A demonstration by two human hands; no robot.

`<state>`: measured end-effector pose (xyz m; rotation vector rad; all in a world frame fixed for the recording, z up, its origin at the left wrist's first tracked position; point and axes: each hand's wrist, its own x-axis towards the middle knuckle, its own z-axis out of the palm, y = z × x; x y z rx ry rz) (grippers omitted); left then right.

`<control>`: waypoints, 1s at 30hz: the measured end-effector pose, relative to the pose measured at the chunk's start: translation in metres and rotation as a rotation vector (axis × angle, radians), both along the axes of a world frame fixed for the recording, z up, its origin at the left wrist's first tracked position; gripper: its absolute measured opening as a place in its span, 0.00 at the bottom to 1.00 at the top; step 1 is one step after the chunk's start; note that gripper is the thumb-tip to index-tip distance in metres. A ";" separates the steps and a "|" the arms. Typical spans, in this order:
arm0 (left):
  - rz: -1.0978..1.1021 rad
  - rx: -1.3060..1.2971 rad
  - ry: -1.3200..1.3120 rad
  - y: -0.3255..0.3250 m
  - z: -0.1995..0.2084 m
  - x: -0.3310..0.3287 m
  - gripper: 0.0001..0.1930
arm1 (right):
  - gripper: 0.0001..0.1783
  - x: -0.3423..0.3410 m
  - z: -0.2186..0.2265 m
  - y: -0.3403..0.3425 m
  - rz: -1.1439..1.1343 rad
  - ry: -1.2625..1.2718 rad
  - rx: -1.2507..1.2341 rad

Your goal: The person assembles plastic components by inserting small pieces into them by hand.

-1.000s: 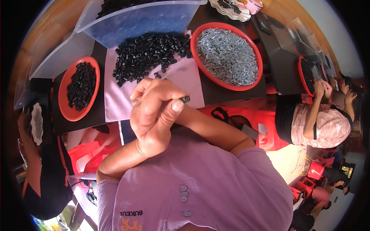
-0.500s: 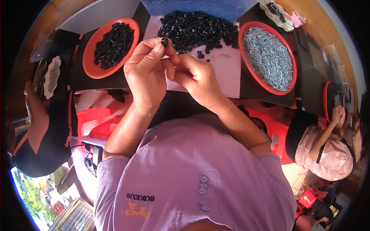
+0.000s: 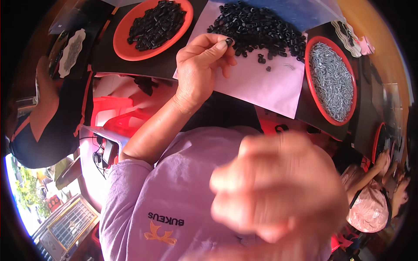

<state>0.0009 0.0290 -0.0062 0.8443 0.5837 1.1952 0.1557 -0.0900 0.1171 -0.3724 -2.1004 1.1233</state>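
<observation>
An orange tray (image 3: 123, 42) of black parts rests on the bench (image 3: 103, 60). The left hand (image 3: 197, 67) clamps a small black piece (image 3: 229, 41) between thumb and fingers. A pink sheet (image 3: 272, 89) carries loose black parts (image 3: 261, 30). The right hand (image 3: 278, 182) is blurred before the purple shirt (image 3: 191, 161); its grip cannot be determined. A red tray (image 3: 309, 71) contains silver parts (image 3: 333, 82).

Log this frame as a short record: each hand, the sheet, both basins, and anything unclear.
Left hand: pinches a small black piece over the pink sheet
Right hand: in front of the purple shirt
Sheet load: loose pile of black pieces
Left basin: red, holds black parts
Right basin: red, holds silvery metal pieces
Unclear: right hand's grip, blurred
</observation>
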 end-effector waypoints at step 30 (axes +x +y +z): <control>-0.034 0.024 0.040 -0.001 -0.004 -0.007 0.07 | 0.10 0.075 -0.105 0.073 -1.167 -0.835 0.706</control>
